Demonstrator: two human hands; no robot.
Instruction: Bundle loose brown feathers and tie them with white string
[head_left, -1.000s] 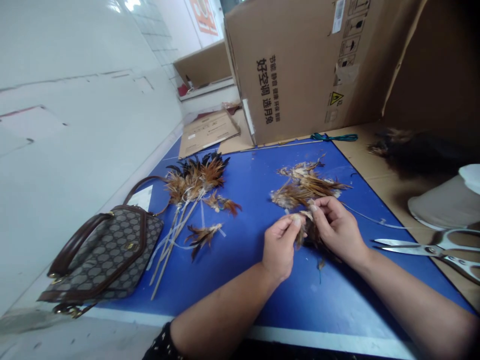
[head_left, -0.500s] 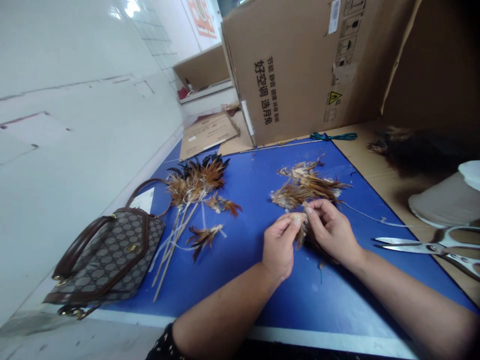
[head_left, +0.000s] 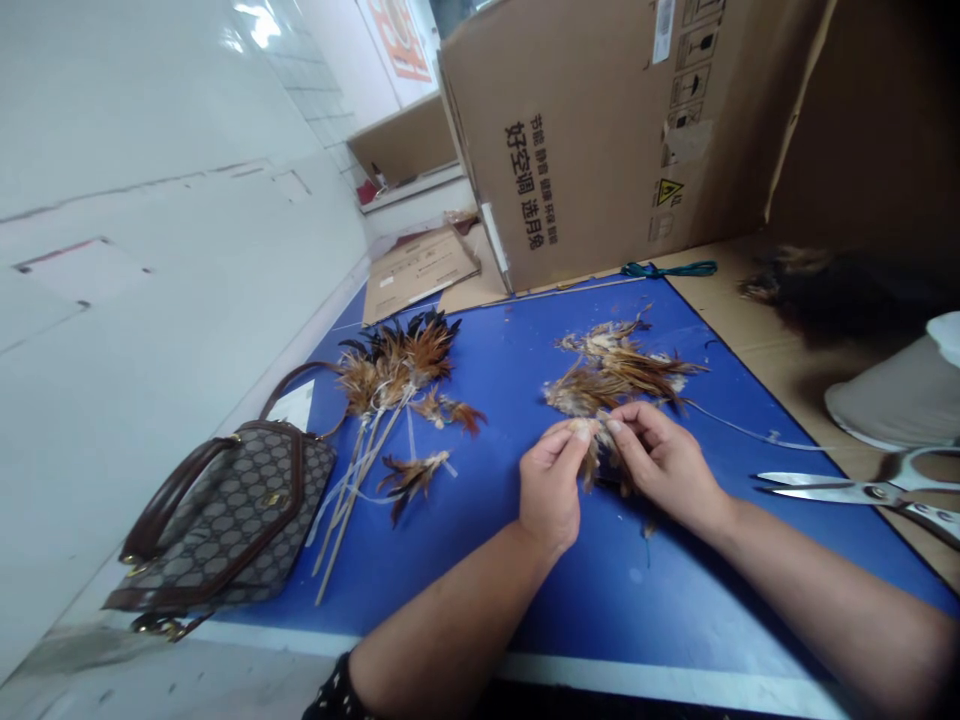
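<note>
Pinched between the thumb and fingers of my left hand (head_left: pixel 551 480) is a small bunch of brown feathers (head_left: pixel 590 462), its pale quill ends up at the fingertips. My right hand (head_left: pixel 664 462) pinches close beside it, also on feathers; the fingers partly hide them. Just beyond my hands lies a loose pile of brown feathers (head_left: pixel 611 378). To the left, feather bundles on thin sticks (head_left: pixel 397 370) rest on the blue table, with white ribbon trailing from them. Two small feather tufts (head_left: pixel 412 480) lie nearer to me.
A brown patterned handbag (head_left: pixel 232 510) stands at the left. Scissors (head_left: pixel 847 490) lie open at the right, beside a grey-white container (head_left: pixel 892 390). Behind the table stands a large cardboard box (head_left: pixel 585 150), with a green cord (head_left: pixel 671 270) at its foot. Dark feathers (head_left: pixel 840 290) lie at far right.
My hands have drawn together slightly and the fingertips now meet around the feathers. The held feathers hang more visibly between them. The whole view has shifted slightly.
</note>
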